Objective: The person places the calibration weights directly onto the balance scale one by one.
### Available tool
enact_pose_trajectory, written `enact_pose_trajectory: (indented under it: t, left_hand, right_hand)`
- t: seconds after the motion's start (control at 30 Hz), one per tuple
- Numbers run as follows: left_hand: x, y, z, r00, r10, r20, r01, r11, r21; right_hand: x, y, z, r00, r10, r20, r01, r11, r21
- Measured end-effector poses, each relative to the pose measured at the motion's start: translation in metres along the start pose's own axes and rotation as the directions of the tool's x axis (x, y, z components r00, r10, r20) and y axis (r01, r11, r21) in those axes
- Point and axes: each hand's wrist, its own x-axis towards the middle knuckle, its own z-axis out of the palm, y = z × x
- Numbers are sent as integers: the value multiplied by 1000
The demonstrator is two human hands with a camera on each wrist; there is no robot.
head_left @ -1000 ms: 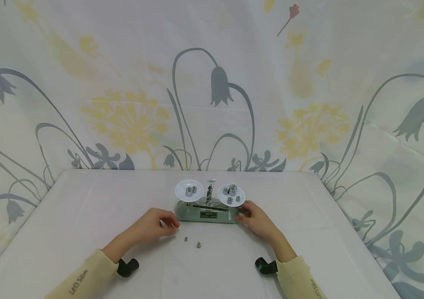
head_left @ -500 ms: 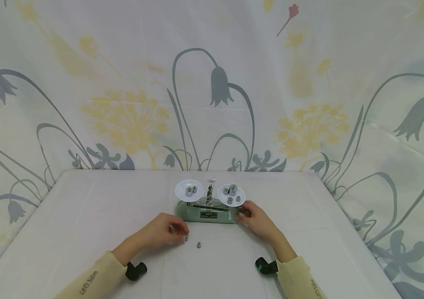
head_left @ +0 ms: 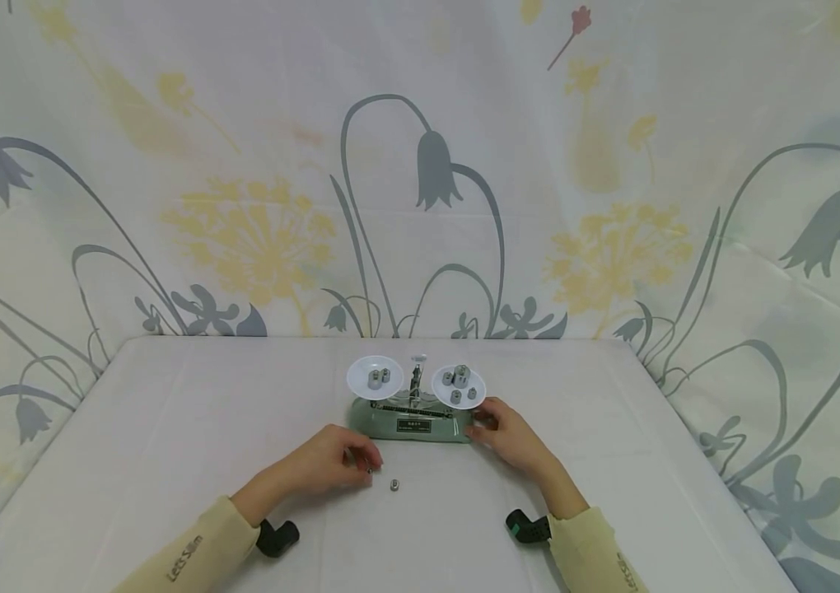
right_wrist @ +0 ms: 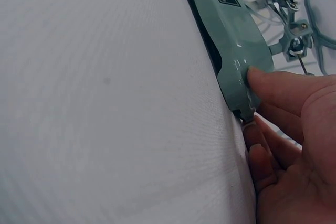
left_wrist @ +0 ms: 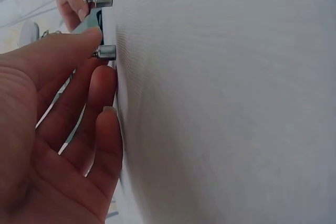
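Note:
A green pan balance (head_left: 414, 427) stands on the white-covered table. Its left pan (head_left: 358, 380) carries two metal weights, its right pan (head_left: 441, 391) several. My left hand (head_left: 327, 461) is in front of the balance's left end, thumb and forefinger pinching the knob of a small metal weight (left_wrist: 108, 52). Just right of those fingers, another weight (head_left: 394, 485) stands upright on the cloth. My right hand (head_left: 512, 434) grips the right end of the base. In the right wrist view, the thumb lies on the front of the green base (right_wrist: 244, 45) and the other fingers reach behind and below.
The white cloth (head_left: 420, 543) covers the tabletop, its far edge close behind the balance. A flower-patterned curtain (head_left: 264, 247) hangs behind and on both sides. A black wrist camera (head_left: 277, 538) sits under the left sleeve, and another camera (head_left: 527, 528) by the right.
My left hand has moved right and toward me from beside the base's left end to the small weight, and its fingers have closed there. The right hand has stayed still.

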Motion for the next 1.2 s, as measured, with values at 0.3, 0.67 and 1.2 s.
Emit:
enact_pose_trajectory:
  t: [0.3, 0.67, 1.2]
  left_hand:
    - [3, -4, 3, 1000, -16, 10, 16, 999, -27]
    - [2, 0, 3, 999, -34, 0, 34, 999, 11]
    - [0, 2, -10, 999, -28, -41, 29, 999, 15]
  right_hand:
    - [-1, -1, 0, 1000, 1, -8, -1, 1000, -5]
    - [0, 0, 0, 1000, 4, -2, -4, 1000, 8]
    - [0, 2, 0, 1000, -4, -2, 4, 1000, 7]
